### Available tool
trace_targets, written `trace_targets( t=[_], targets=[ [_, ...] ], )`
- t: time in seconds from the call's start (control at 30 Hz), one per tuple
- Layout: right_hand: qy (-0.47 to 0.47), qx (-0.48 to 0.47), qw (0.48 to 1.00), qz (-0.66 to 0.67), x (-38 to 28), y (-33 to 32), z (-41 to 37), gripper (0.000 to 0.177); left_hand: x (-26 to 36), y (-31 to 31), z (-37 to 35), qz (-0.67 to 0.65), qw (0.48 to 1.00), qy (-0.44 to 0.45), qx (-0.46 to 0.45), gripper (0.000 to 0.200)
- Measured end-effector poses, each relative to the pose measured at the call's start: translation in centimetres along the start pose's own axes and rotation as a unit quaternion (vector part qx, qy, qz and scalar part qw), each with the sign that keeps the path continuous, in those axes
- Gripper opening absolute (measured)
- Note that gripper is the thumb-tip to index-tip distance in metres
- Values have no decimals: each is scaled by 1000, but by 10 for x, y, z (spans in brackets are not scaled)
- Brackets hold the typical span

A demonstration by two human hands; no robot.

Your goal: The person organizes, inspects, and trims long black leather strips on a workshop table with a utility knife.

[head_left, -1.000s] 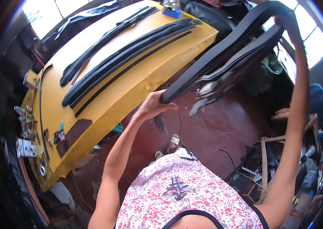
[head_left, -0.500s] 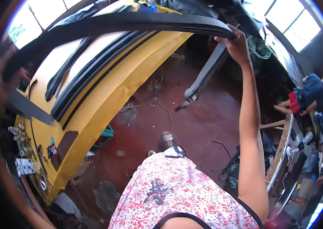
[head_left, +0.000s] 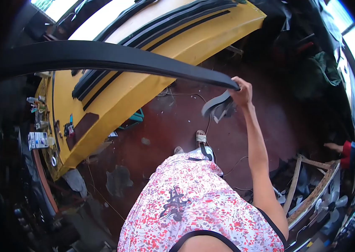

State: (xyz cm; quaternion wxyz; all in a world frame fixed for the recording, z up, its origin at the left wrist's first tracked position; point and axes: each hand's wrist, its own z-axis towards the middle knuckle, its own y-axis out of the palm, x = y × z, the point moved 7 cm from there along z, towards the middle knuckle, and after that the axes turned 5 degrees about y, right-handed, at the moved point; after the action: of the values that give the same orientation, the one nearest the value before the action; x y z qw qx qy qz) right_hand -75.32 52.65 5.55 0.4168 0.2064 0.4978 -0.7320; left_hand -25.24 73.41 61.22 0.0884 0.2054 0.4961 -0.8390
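Note:
My right hand (head_left: 242,91) is closed round the end of a bundle of long black strips (head_left: 114,56), with the arm stretched forward over the floor. From that hand the bundle runs left above the yellow table and fades into the dark left edge. Loose grey-black ends (head_left: 218,105) hang below the fist. My left hand is out of view. More black strips (head_left: 160,26) lie lengthwise on the yellow table (head_left: 152,90).
Small items and a box (head_left: 38,140) sit at the table's left end. A teal stool (head_left: 135,119) is partly under it. Cables cross the red floor (head_left: 177,113). At right are a wooden frame (head_left: 315,197), a fan (head_left: 332,206) and another person (head_left: 353,153).
My right hand has come lower and nearer, bringing the bundle down with it. The left hand has gone out of view. The camera view has shifted, and the table appears higher and further right.

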Motion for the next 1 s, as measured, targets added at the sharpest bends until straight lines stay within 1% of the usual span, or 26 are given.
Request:
trace_targets(
  t=[0.03,0.07,0.13,0.17,0.23,0.27,0.33,0.4,0.5,0.53,0.6,0.63,0.67,0.73,0.77,0.8,0.83,0.87,0.93,1.0],
  targets=[
    [8,-11,999,33,-5,-5,12,14,-3,0,-7,7,1000,-12,-7,54],
    [43,-38,997,57,-11,-8,23,16,-7,-1,-13,12,999,-26,-15,53],
    [-4,-52,999,-1,-5,-11,36,19,-15,-1,-27,22,998,-49,-26,51],
    [-11,-59,998,1,-3,-9,41,19,-18,-1,-35,27,997,-62,-33,50],
    [-77,-91,992,-29,-6,-2,47,21,-25,-1,-49,34,995,-85,-48,48],
    [-81,-97,992,-27,-6,-2,53,21,-28,0,-55,37,994,-93,-54,47],
    [-135,-118,981,-75,-15,-5,65,22,-35,7,-69,39,990,-112,-73,45],
    [-133,-105,982,-82,-10,-14,79,24,-44,13,-87,39,986,-135,-91,43],
    [-158,-89,975,-126,3,-38,108,26,-58,31,-123,26,976,-173,-127,41],
    [-156,-83,973,-147,9,-47,118,28,-64,41,-138,18,972,-186,-141,40],
    [-150,-76,975,-146,28,-63,137,32,-76,68,-174,-6,963,-212,-170,39],
    [-139,-104,974,-144,37,-65,145,34,-81,85,-197,-23,956,-226,-186,38],
    [-89,-145,976,-134,46,-65,154,35,-89,106,-227,-49,946,-248,-203,37],
    [-186,-147,957,-168,30,-64,167,34,-92,150,-276,-93,926,-283,-233,36],
    [-192,-153,954,-170,26,-57,176,34,-87,171,-296,-111,907,-340,-223,30],
    [-236,-171,935,-200,18,-46,179,35,-80,188,-309,-113,903,-347,-225,30],
    [-277,-189,914,-230,11,-34,181,35,-74,202,-318,-67,915,-316,-242,32],
    [-293,-202,906,-230,0,-21,182,38,-69,216,-327,-21,923,-284,-258,34],
    [-298,-242,891,-244,-10,6,183,41,-99,242,-388,-20,902,-326,-281,38],
    [-307,-261,883,-240,-17,41,184,47,-114,261,-426,7,898,-323,-297,39]
  ],
)
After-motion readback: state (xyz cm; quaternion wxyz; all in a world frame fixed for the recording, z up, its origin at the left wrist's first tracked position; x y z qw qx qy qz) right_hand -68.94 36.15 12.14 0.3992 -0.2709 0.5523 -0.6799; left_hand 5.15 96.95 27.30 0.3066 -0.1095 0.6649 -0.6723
